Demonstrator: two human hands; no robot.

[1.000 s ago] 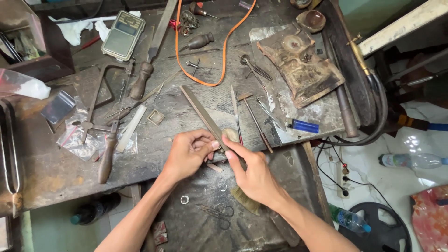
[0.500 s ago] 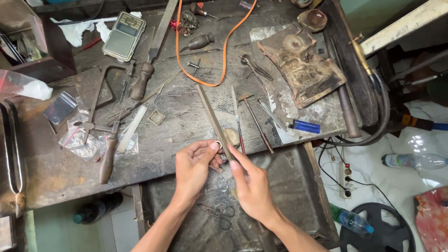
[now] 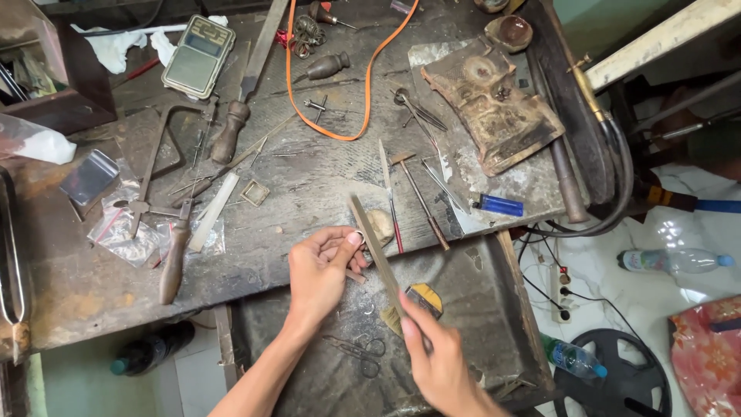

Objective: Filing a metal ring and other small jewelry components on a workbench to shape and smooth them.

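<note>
My left hand [image 3: 320, 270] pinches a small silver ring [image 3: 358, 235] between thumb and fingers, just over the front edge of the workbench [image 3: 85, 286]. My right hand [image 3: 436, 355] grips the lower end of a long flat metal file [image 3: 372, 243]. The file slants up and to the left, and its blade lies against the ring. A small wooden bench pin [image 3: 379, 225] juts out just behind the ring.
Needle files [image 3: 390, 197], a blue lighter [image 3: 500, 205], a saw frame [image 3: 154, 158], a wooden-handled file [image 3: 245, 85], a pocket scale [image 3: 197, 55] and an orange cord [image 3: 332, 131] lie on the bench. Scissors [image 3: 356, 351] lie in the open metal drawer [image 3: 471, 270]. Plastic bottles [image 3: 675, 261] rest on the floor at right.
My right hand has drawn back toward me, pulling the file down across the ring. My left hand has stayed at the bench edge, still pinching the ring.
</note>
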